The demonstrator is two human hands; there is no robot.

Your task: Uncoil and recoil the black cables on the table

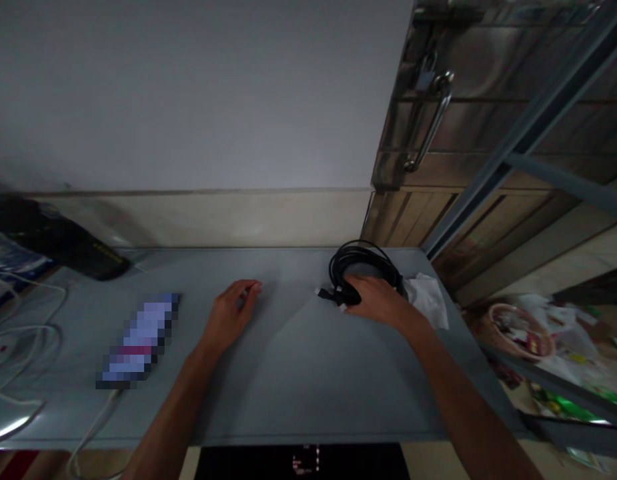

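Note:
My right hand (375, 298) is closed on a coiled black cable (363, 248) near the back right of the grey table. Its fingers grip the lower side of the coil, and part of the bundle is hidden beneath them. A plug end (326, 293) with a pale tip sticks out to the left. Crumpled white paper or tissue (429, 300) lies against the right side of the coil. My left hand (233, 313) hovers low over or rests on the tabletop, fingers curled and thumb close to the fingertips, with nothing visible in it.
A phone (141, 340) with a cable plugged in lies to the left on the grey tabletop (308, 373). Farther left are a dark bottle (58, 237) and white cords (33, 330). A metal frame post (493, 167) rises at the right, with a basket (521, 331) below. A dark screen (258, 463) sits at the front edge.

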